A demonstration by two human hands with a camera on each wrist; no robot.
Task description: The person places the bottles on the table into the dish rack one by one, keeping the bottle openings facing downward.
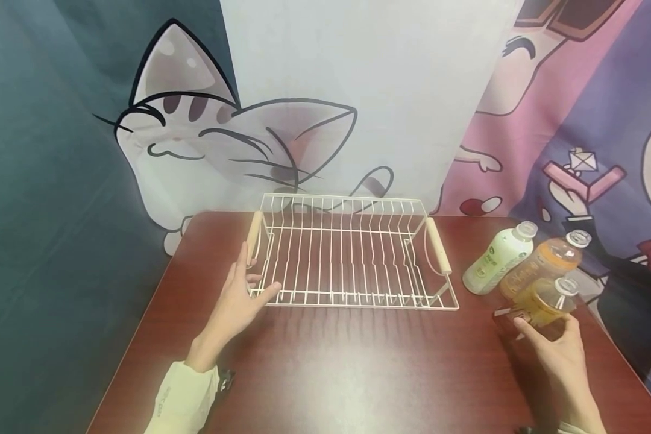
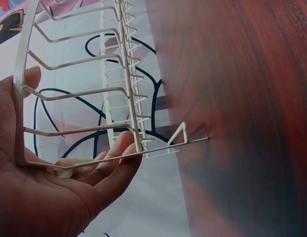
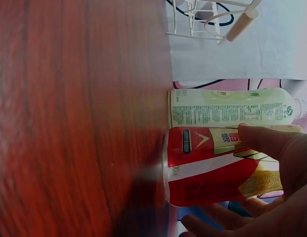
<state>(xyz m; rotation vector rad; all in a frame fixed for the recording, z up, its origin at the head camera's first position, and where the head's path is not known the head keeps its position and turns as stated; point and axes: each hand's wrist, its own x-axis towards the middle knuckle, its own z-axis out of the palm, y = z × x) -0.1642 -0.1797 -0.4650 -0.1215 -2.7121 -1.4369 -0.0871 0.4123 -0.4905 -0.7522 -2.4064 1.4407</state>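
A white wire dish rack (image 1: 352,259) with wooden handles stands at the table's back middle. At its left front corner is my left hand (image 1: 239,301), index finger pointing up beside the left handle (image 1: 255,228) and thumb stretched toward the front wires. The left wrist view shows the corner wires (image 2: 84,94) crossing in front of the palm, with loosely bent fingers (image 2: 116,165) along the rack's side. My right hand (image 1: 561,346) holds a yellow drink bottle (image 1: 548,298) between thumb and fingers. Its red and gold label (image 3: 212,182) shows in the right wrist view; the bottle is upright.
Right behind the held bottle stand an orange drink bottle (image 1: 545,262) and a pale green bottle (image 1: 499,259), close together right of the rack. The brown table (image 1: 358,367) meets a cartoon-printed cloth (image 1: 369,90) at its back edge.
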